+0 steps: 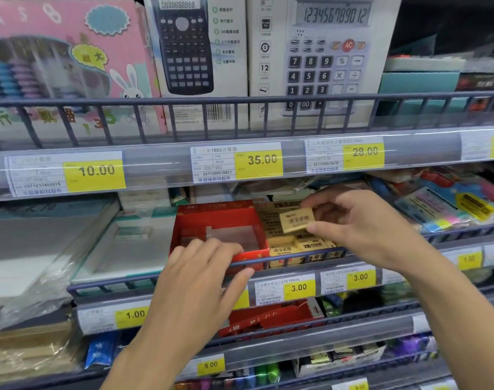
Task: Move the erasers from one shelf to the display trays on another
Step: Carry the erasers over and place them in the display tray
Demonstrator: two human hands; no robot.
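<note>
Right hand (361, 220) pinching one yellow eraser (296, 219) between thumb and fingers, just above the yellow eraser tray (302, 249), long side tilted toward the red tray (220, 235) at left. Left hand (203, 274) with relaxed fingers resting on the shelf rail (296, 257), holding nothing, nearer to that red tray.

two hands (200, 280), two calculator boxes (198, 60)

The wire-fronted shelf (296, 256) bears a red tray (220, 218) beside a yellow tray (307, 258).
</note>
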